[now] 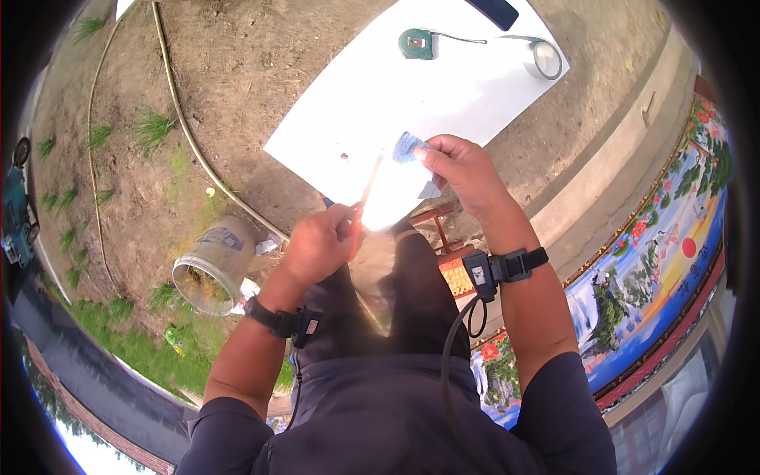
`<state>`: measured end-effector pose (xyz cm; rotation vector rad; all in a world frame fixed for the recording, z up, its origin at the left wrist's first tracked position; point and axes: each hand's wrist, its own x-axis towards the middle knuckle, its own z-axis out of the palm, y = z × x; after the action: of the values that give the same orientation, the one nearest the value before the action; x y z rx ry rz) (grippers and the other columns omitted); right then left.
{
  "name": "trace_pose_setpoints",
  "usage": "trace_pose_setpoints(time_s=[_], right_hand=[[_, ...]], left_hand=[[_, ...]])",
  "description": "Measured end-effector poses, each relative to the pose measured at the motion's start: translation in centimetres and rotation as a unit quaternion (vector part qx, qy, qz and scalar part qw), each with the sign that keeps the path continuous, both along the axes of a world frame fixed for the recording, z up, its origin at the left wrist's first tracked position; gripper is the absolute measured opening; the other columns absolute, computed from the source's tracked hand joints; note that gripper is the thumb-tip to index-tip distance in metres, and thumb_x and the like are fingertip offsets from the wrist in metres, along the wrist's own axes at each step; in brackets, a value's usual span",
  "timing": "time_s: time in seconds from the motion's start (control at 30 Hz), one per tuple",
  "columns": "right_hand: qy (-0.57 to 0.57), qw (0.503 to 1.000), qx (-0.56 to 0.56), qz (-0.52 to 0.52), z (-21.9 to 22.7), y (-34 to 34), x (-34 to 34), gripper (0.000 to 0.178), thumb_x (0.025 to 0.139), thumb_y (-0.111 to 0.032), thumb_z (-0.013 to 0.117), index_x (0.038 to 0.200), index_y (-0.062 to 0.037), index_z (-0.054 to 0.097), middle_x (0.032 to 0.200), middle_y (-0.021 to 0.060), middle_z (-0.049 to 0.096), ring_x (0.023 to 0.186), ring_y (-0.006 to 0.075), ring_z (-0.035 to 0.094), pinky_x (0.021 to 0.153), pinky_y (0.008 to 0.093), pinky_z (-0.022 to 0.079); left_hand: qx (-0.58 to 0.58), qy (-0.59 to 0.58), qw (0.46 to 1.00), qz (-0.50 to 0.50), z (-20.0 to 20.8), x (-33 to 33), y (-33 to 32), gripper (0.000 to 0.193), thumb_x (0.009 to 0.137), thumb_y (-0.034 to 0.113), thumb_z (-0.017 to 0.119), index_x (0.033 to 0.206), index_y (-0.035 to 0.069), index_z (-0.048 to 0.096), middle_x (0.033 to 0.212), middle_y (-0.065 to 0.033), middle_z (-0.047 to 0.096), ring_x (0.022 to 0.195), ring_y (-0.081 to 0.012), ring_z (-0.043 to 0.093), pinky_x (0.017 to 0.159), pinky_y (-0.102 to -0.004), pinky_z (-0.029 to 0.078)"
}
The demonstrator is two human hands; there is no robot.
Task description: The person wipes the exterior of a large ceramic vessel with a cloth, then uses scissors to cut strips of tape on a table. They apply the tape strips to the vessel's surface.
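Note:
My left hand [318,244] is closed around a slim tool with an orange handle [355,231]. Its thin shaft points up over the near edge of the white tabletop [332,127], and glare hides what kind of tool it is. Between thumb and fingers, my right hand [469,172] pinches a small blue-and-white patterned piece [408,148], cloth or paper, I cannot tell which. This piece is a short way to the right of the shaft, apart from it. Strong glare washes out the tabletop below both.
Across the far part of the tabletop lie a green tape measure [416,43], a roll of tape [545,60] and a dark phone [495,11]. A dirty white bucket [215,261] rests tipped on the ground at left, beside a hose [190,131]. A concrete ledge [609,158] runs along the right.

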<state>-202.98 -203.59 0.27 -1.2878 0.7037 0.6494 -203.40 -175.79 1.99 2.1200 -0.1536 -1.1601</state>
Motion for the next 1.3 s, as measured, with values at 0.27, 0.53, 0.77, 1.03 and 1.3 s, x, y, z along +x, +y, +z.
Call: trace_pose_setpoints(time_s=[0.27, 0.53, 0.77, 1.03, 1.3], right_hand=[[-0.016, 1.000, -0.024, 0.010, 2.3, 0.7, 1.2, 0.019, 0.097, -0.021, 0.071, 0.103, -0.0036, 0.072, 0.075, -0.0057, 0.059, 0.064, 0.0031, 0.050, 0.057, 0.0199, 0.039], [-0.010, 0.999, -0.042, 0.028, 3.1, 1.0, 1.4, 0.018, 0.097, -0.020, 0.070, 0.102, -0.0036, 0.073, 0.073, -0.0065, 0.057, 0.062, 0.0018, 0.047, 0.055, 0.0187, 0.036], [-0.027, 0.998, -0.048, 0.026, 3.3, 0.6, 1.6, 0.016, 0.097, -0.020, 0.070, 0.101, -0.0044, 0.073, 0.073, -0.0072, 0.057, 0.062, 0.0010, 0.047, 0.054, 0.0186, 0.036], [-0.043, 0.998, -0.043, 0.028, 2.4, 0.2, 0.8, 0.015, 0.097, -0.019, 0.070, 0.101, -0.0049, 0.073, 0.073, -0.0077, 0.058, 0.063, 0.0006, 0.047, 0.055, 0.0183, 0.036], [-0.051, 0.997, -0.043, 0.028, 2.1, -0.1, 0.6, 0.014, 0.097, -0.018, 0.069, 0.100, -0.0047, 0.073, 0.073, -0.0080, 0.058, 0.063, 0.0003, 0.047, 0.055, 0.0181, 0.036]], left_hand=[[-0.023, -0.022, 0.999, 0.020, 2.4, 0.2, -0.7, 0.026, 0.085, 0.015, 0.076, 0.107, 0.002, 0.072, 0.089, -0.0120, 0.074, 0.075, -0.0218, 0.071, 0.072, -0.0333, 0.057], [-0.067, -0.064, 0.993, -0.069, 3.0, 0.2, -2.0, 0.048, 0.089, 0.013, 0.072, 0.136, 0.007, 0.062, 0.105, -0.0137, 0.076, 0.087, -0.0278, 0.076, 0.078, -0.0376, 0.060], [-0.074, -0.048, 0.993, -0.078, 3.3, 0.8, -2.8, 0.049, 0.092, 0.011, 0.070, 0.139, 0.006, 0.059, 0.104, -0.0139, 0.077, 0.087, -0.0296, 0.076, 0.078, -0.0375, 0.061], [-0.068, -0.042, 0.992, -0.097, 3.3, 1.3, -3.3, 0.049, 0.092, 0.010, 0.070, 0.139, 0.002, 0.058, 0.105, -0.0164, 0.077, 0.090, -0.0292, 0.077, 0.080, -0.0373, 0.061], [-0.062, -0.034, 0.993, -0.096, 3.3, 1.5, -3.6, 0.050, 0.092, 0.009, 0.070, 0.140, 0.002, 0.058, 0.106, -0.0169, 0.077, 0.092, -0.0272, 0.077, 0.081, -0.0363, 0.061]])
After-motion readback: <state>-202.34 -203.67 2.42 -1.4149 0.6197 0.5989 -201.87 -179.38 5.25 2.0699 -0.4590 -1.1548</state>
